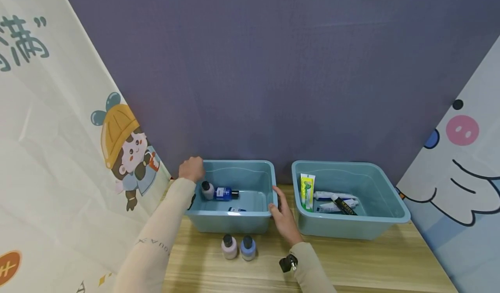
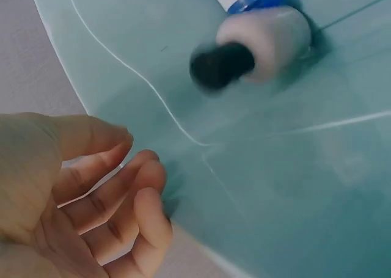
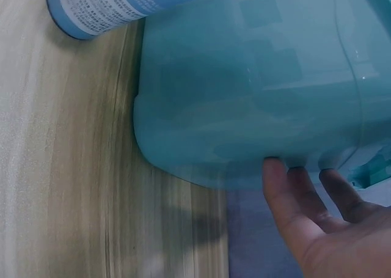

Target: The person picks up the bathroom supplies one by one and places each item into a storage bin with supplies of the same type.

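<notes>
Left bin [image 1: 230,224] on wooden table [image 1: 351,262], a whitish bottle [image 1: 208,192] and dark-blue bottle [image 1: 223,193] lying inside; pink bottle [image 1: 229,248] and pale-blue bottle [image 1: 248,250] stand just in front. Left hand [image 1: 191,169] curled at bin's left rim, grip can't be told; right hand [image 1: 285,220], fingers fairly straight, touches right end.

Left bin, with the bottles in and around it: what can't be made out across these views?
Dark blue item, head view: its lower part is hidden behind the front wall of the left bin.
Left hand, head view: its fingertips are hidden by the back of the hand.
Pale bottle, left wrist view: its black cap is blurred.
Light blue bottle, right wrist view: cap end cut off by the upper edge; label print too small to read.
</notes>
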`<move>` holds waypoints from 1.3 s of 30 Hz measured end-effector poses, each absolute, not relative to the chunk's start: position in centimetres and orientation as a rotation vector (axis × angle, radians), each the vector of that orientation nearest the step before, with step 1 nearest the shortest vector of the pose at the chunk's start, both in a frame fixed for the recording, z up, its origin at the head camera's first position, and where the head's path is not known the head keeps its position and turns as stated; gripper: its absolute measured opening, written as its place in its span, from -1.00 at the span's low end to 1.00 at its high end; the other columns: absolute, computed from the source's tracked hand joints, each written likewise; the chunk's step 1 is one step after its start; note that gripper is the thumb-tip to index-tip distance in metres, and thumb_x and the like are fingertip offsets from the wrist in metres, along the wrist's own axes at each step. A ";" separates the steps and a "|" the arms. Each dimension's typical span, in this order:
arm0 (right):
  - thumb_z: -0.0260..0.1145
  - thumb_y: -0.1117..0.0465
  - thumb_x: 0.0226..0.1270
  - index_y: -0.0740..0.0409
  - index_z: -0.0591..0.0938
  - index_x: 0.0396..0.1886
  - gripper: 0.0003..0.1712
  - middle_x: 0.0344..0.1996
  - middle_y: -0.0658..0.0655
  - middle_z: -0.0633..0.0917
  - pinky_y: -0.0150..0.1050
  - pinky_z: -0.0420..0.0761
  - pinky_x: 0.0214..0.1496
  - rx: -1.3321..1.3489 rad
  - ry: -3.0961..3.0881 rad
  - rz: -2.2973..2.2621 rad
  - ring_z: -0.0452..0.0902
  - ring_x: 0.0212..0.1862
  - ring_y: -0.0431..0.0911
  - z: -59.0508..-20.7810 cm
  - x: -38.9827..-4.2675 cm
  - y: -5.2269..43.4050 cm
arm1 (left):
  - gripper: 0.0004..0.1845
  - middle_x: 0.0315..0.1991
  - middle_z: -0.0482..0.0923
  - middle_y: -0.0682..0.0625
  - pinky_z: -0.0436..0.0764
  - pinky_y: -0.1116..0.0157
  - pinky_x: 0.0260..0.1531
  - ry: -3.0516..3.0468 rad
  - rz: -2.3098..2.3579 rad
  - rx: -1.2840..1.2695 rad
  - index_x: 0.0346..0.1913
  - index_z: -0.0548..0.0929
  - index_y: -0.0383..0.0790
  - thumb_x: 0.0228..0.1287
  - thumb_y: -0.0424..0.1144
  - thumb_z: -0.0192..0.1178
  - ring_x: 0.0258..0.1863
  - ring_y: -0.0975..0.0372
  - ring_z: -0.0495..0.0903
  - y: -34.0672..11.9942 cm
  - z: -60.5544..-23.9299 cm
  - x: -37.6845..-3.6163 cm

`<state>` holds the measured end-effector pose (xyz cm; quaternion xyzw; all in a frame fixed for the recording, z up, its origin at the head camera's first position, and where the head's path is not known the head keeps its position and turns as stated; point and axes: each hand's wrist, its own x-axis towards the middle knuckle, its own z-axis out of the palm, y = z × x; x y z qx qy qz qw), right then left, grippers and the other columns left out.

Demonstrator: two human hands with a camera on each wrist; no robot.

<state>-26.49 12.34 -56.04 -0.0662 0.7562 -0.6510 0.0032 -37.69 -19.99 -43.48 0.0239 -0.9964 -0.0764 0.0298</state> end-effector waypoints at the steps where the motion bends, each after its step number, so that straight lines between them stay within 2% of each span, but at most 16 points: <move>1: 0.04 0.12 0.64 -0.48 0.14 0.57 -0.35 0.60 0.20 0.15 0.08 0.62 0.13 -0.208 2.367 -2.042 0.36 0.38 0.23 -56.0 -26.5 12.3 | -0.74 -0.51 0.56 -0.13 0.53 0.07 -0.47 -3.064 -0.239 0.070 -0.53 0.57 -0.25 0.37 -0.37 0.10 -0.50 0.05 0.52 -20.1 -43.5 -37.7; 6: 0.04 0.10 0.65 -0.48 0.13 0.58 -0.35 0.63 0.19 0.09 0.21 0.58 0.19 -0.203 2.345 -2.049 0.30 0.44 0.28 -55.8 -26.6 12.4 | -0.72 -0.50 0.56 -0.13 0.53 0.04 -0.45 -3.062 -0.282 0.067 -0.55 0.56 -0.22 0.37 -0.33 0.08 -0.50 0.04 0.53 -20.4 -43.3 -37.5; 8: 0.04 0.11 0.65 -0.49 0.12 0.58 -0.34 0.64 0.19 0.08 0.25 0.57 0.20 -0.199 2.342 -2.048 0.28 0.45 0.29 -55.8 -26.6 12.3 | -0.67 -0.57 0.46 -0.08 0.49 0.06 -0.47 -3.064 -0.309 0.062 -0.61 0.48 -0.18 0.37 -0.33 0.07 -0.54 0.07 0.46 -20.3 -43.0 -37.3; 13: 0.04 0.13 0.64 -0.53 0.13 0.57 -0.33 0.63 0.19 0.09 0.27 0.58 0.19 -0.192 2.343 -2.049 0.29 0.45 0.31 -56.0 -26.7 12.3 | -0.54 -0.71 0.14 0.06 0.28 0.17 -0.60 -3.088 -0.404 0.020 -0.74 0.27 -0.08 0.35 -0.35 0.07 -0.66 0.19 0.16 -20.1 -42.0 -36.5; 15: 0.03 0.13 0.64 -0.53 0.13 0.57 -0.33 0.63 0.19 0.09 0.25 0.58 0.18 -0.193 2.356 -2.040 0.30 0.44 0.30 -56.2 -26.7 12.3 | -0.56 -0.71 0.19 0.07 0.26 0.20 -0.61 -3.091 -0.431 0.003 -0.72 0.33 -0.08 0.35 -0.34 0.09 -0.66 0.20 0.17 -20.1 -41.7 -36.2; 17: 0.04 0.13 0.64 -0.54 0.13 0.57 -0.32 0.63 0.18 0.10 0.22 0.59 0.18 -0.187 2.369 -2.031 0.30 0.44 0.30 -56.2 -26.7 12.3 | -0.64 -0.66 0.34 0.05 0.30 0.20 -0.59 -3.091 -0.444 -0.008 -0.65 0.46 -0.11 0.37 -0.31 0.12 -0.63 0.19 0.29 -20.1 -41.6 -35.9; 19: 0.03 0.12 0.65 -0.54 0.12 0.58 -0.32 0.63 0.18 0.11 0.20 0.59 0.18 -0.190 2.384 -2.018 0.30 0.45 0.31 -56.2 -26.7 12.3 | -0.75 -0.53 0.52 0.00 0.39 0.19 -0.53 -3.083 -0.462 -0.013 -0.51 0.61 -0.13 0.38 -0.27 0.16 -0.54 0.16 0.45 -20.2 -41.6 -35.6; 22: 0.04 0.07 0.64 -0.57 0.11 0.57 -0.33 0.64 0.17 0.09 0.19 0.58 0.21 -0.186 2.389 -2.007 0.27 0.47 0.31 -56.2 -26.7 12.3 | -0.85 -0.34 0.66 -0.07 0.51 0.15 -0.42 -3.069 -0.500 -0.022 -0.29 0.71 -0.17 0.40 -0.21 0.20 -0.40 0.11 0.57 -20.3 -41.7 -35.1; 25: 0.05 0.04 0.64 -0.58 0.10 0.57 -0.34 0.64 0.17 0.09 0.20 0.57 0.22 -0.196 2.388 -2.008 0.26 0.48 0.30 -56.3 -26.7 12.3 | -0.84 -0.25 0.70 -0.10 0.58 0.10 -0.33 -3.046 -0.540 -0.046 -0.18 0.71 -0.19 0.41 -0.17 0.22 -0.34 0.08 0.61 -20.4 -41.7 -34.5; 32: 0.05 0.06 0.64 -0.58 0.12 0.56 -0.34 0.63 0.14 0.11 0.18 0.58 0.19 -0.185 2.406 -2.009 0.28 0.47 0.28 -56.4 -26.7 12.2 | -0.82 -0.20 0.74 -0.08 0.63 0.04 -0.25 -2.949 -0.610 -0.085 -0.13 0.71 -0.15 0.41 -0.12 0.25 -0.28 0.07 0.66 -20.2 -41.7 -32.6; 39: 0.04 0.05 0.64 -0.53 0.11 0.58 -0.34 0.64 0.16 0.10 0.19 0.58 0.18 -0.211 2.403 -2.022 0.28 0.46 0.27 -56.4 -26.6 12.3 | -0.85 -0.26 0.73 -0.02 0.52 0.20 -0.41 -2.761 -0.757 -0.135 -0.16 0.73 -0.10 0.42 -0.11 0.27 -0.47 0.19 0.59 -19.3 -42.7 -30.1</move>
